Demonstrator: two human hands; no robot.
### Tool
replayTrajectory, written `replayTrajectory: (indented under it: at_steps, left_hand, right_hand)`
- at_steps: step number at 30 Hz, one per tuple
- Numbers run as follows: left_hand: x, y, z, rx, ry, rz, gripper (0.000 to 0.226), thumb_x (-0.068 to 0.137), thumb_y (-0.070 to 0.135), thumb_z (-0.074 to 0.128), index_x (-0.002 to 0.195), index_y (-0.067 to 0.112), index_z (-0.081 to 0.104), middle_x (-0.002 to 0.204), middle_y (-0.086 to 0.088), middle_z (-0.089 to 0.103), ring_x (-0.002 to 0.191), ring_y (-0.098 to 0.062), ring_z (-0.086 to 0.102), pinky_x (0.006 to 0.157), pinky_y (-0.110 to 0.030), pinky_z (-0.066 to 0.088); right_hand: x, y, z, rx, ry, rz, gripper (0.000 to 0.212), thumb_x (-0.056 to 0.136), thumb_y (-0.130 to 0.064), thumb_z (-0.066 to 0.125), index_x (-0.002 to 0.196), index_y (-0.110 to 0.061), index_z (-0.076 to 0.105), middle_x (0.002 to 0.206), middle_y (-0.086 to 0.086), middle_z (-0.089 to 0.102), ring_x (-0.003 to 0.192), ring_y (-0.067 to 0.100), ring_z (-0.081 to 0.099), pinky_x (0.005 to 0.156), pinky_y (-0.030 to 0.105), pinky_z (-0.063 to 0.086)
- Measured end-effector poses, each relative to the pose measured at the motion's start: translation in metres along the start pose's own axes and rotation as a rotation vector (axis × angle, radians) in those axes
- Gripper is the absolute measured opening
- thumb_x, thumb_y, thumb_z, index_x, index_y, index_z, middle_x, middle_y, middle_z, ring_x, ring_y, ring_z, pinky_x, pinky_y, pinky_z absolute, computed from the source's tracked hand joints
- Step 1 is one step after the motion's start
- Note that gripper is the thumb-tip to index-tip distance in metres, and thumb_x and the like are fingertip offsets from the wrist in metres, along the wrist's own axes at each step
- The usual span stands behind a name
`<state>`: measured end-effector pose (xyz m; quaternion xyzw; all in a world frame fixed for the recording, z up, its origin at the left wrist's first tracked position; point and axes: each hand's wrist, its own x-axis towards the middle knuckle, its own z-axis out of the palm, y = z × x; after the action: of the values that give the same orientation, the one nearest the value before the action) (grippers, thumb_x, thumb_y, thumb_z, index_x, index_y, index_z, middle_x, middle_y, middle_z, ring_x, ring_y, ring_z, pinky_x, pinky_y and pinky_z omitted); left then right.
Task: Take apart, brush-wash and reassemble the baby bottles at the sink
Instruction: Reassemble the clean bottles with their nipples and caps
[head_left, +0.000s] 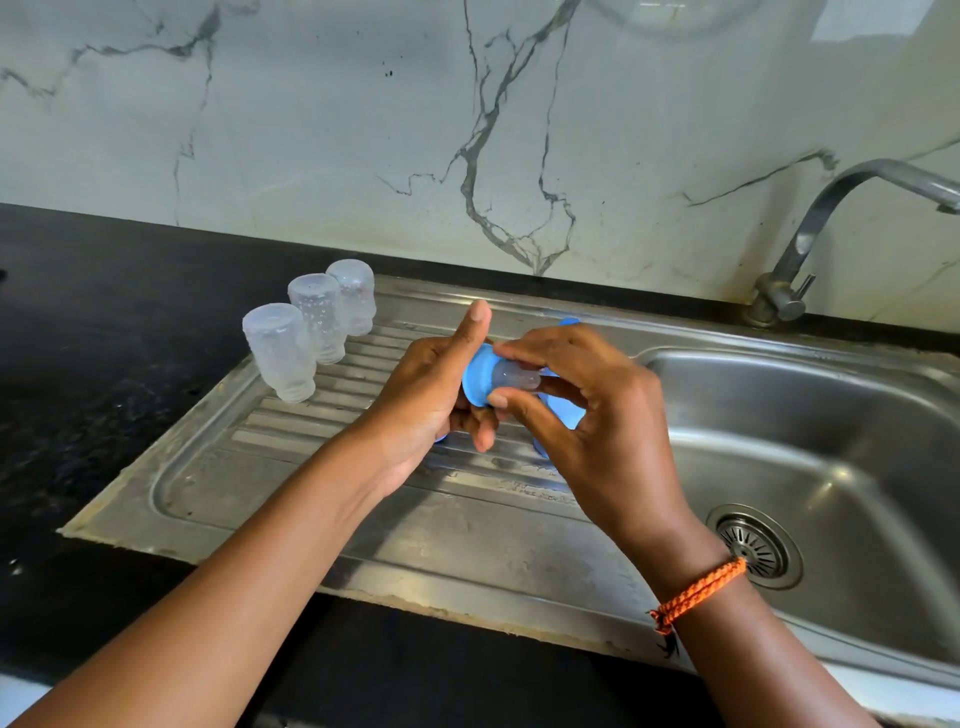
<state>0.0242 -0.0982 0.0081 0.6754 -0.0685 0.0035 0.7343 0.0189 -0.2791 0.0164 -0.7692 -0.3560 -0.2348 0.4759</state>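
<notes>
My left hand (434, 384) grips a blue screw ring (479, 375) above the steel drainboard (322, 467), thumb pointing up. A clear teat (511, 375) sticks out of the ring to the right, and my right hand (587, 410) pinches it between thumb and fingers. Other blue parts (569, 410) lie on the drainboard, mostly hidden behind my right hand. Three clear bottle bodies (283, 351) stand upside down at the drainboard's back left corner.
The sink basin (831, 431) with its drain strainer (753, 545) lies to the right. A curved steel tap (810, 234) rises behind it. Black countertop (104, 338) runs to the left and along the front. A marble wall (363, 130) stands behind.
</notes>
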Motion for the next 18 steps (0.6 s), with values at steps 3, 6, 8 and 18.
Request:
replayTrajectory:
  at_steps: [3,6,8,18]
  left_hand:
    - [-0.001,0.003,-0.003,0.018,0.010,-0.013,0.076,0.096,0.079,0.044,0.071,0.012,0.069,0.064,-0.015,0.061,0.044,-0.026,0.050,0.045,-0.026,0.044]
    - [-0.003,0.006,-0.003,0.018,0.003,-0.007,0.073,0.099,0.074,0.046,0.066,0.013,0.068,0.060,-0.013,0.062,0.039,-0.022,0.050,0.043,-0.025,0.044]
    - [-0.004,0.007,-0.003,-0.023,-0.008,-0.007,0.067,0.100,0.069,0.049,0.066,0.016,0.069,0.060,-0.011,0.062,0.039,-0.021,0.051,0.043,-0.025,0.044]
    - [-0.002,0.005,-0.007,-0.088,0.079,0.037,0.059,0.105,0.063,0.046,0.086,0.013,0.071,0.063,-0.016,0.060,0.039,-0.026,0.053,0.043,-0.027,0.045]
  right_hand:
    - [0.000,-0.002,0.001,-0.048,-0.004,-0.056,0.025,0.089,-0.004,0.084,0.112,-0.007,0.077,0.107,0.003,0.071,0.100,0.011,0.070,0.090,0.025,0.059]
    - [0.002,-0.005,0.002,-0.077,0.024,-0.074,0.021,0.087,0.000,0.082,0.106,-0.007,0.078,0.104,0.003,0.072,0.095,0.009,0.070,0.086,0.023,0.059]
    - [0.003,-0.007,0.005,-0.134,0.058,-0.107,0.016,0.087,0.000,0.081,0.101,-0.006,0.078,0.100,0.003,0.072,0.091,0.011,0.069,0.082,0.027,0.058]
    - [0.011,-0.014,0.010,-0.088,0.013,-0.021,0.032,0.091,-0.012,0.083,0.122,-0.013,0.074,0.112,-0.003,0.072,0.102,0.010,0.070,0.090,0.025,0.059]
